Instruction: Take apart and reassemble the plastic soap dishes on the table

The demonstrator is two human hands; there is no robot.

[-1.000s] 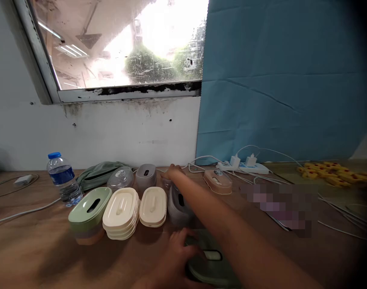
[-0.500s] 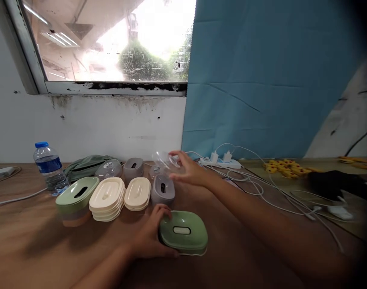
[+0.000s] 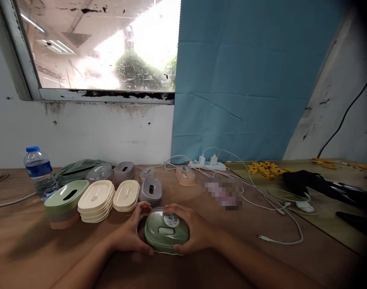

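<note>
A green oval plastic box (image 3: 168,245) with a slot in its top stands on the table in front of me, a pale strip showing in the slot. A clear dome lid (image 3: 171,219) with a round white label sits over it. My left hand (image 3: 132,230) curves around the box's left side, thumb low at the front. From the right, my right hand (image 3: 197,230) grips the lid, fingers over its top and thumb at the lower front edge. Just behind are a grey slotted box (image 3: 151,192) and cream lids (image 3: 126,195).
Further left stand a taller stack of cream lids (image 3: 96,196), nested slotted boxes (image 3: 63,202) and a water bottle (image 3: 40,170). Behind are clear lids (image 3: 99,172), another grey box (image 3: 124,171) and a lidded peach box (image 3: 185,176). White cables (image 3: 270,204) and a power strip (image 3: 207,165) lie right.
My right hand has brought the clear lid from the back down onto the green box. The left hand has shifted slightly at its side. The view has turned right.
</note>
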